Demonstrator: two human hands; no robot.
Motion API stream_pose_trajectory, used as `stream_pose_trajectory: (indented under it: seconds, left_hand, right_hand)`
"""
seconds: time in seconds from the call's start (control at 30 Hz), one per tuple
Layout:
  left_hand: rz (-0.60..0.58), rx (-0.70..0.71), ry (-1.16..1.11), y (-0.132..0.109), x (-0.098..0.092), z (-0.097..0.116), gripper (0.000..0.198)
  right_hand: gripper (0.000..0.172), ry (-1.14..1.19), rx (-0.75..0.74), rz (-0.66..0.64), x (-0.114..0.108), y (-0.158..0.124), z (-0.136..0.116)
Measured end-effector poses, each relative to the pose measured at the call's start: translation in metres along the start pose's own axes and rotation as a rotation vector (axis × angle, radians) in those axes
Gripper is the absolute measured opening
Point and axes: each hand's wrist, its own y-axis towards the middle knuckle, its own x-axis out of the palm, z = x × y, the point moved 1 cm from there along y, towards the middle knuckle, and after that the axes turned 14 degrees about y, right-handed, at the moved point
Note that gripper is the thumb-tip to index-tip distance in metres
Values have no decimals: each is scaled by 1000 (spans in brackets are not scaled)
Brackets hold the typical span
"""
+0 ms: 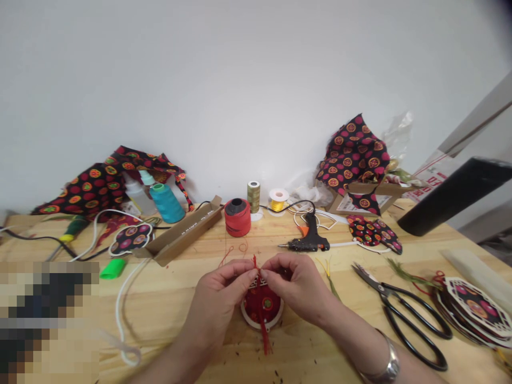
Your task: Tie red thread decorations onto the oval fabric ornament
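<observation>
My left hand [224,293] and my right hand [298,285] meet over the table, thumb and fingers of each pinched on a red cord [255,261]. Right below the fingertips is a rounded ornament [250,306] of dark red patterned fabric with a pale rim. A red tassel [264,338] runs down its middle and past its lower edge. My fingers cover the top of the ornament, so how the cord joins it is hidden. Loose red thread [228,253] curls on the wood beyond my left hand.
Large black-handled scissors [404,309] and stacked fabric ornaments [476,306] lie to the right. A glue gun [310,237] lies ahead. Behind stand a red thread spool [237,221], a teal thread cone [168,204] and an open cardboard box [184,234]. A white cable [119,309] loops at left.
</observation>
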Motion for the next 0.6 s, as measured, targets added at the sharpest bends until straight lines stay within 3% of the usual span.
stream_pose_trajectory:
  seconds: [0.6]
  left_hand:
    - [-41, -46, -69, 2, 1, 0, 15]
  right_hand:
    - [20, 67, 14, 1, -1, 2, -1]
